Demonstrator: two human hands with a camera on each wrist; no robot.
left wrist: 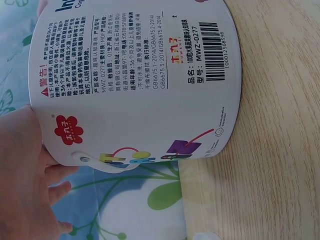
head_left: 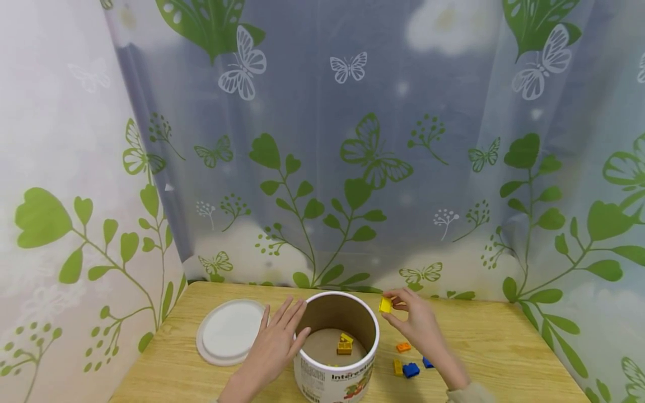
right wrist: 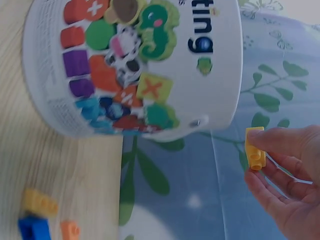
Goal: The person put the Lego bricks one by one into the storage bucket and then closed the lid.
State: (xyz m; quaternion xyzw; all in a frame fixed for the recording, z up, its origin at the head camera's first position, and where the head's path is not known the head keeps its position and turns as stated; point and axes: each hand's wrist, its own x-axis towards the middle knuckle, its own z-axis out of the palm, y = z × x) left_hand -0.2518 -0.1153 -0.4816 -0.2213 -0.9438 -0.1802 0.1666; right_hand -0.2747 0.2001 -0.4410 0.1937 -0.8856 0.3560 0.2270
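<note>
A white round tub (head_left: 336, 336) with a printed label stands on the table, several yellow building bricks (head_left: 345, 348) lying on its floor. Just right of its rim, my right hand (head_left: 417, 322) pinches a yellow building brick (head_left: 385, 305) between thumb and fingers; its studs show in the right wrist view, where the brick (right wrist: 255, 149) is up beyond the tub's rim. My left hand (head_left: 277, 341) touches the tub's left rim with its fingers straight. In the left wrist view the tub's printed side (left wrist: 140, 90) hides part of that hand.
On the table right of the tub lie an orange brick (head_left: 403, 347), a yellow brick (head_left: 398, 367), a blue brick (head_left: 411, 370) and another blue one (head_left: 428, 362) partly behind the right forearm. A white round lid (head_left: 233, 330) lies flat on the left. A patterned curtain (head_left: 322, 168) hangs behind.
</note>
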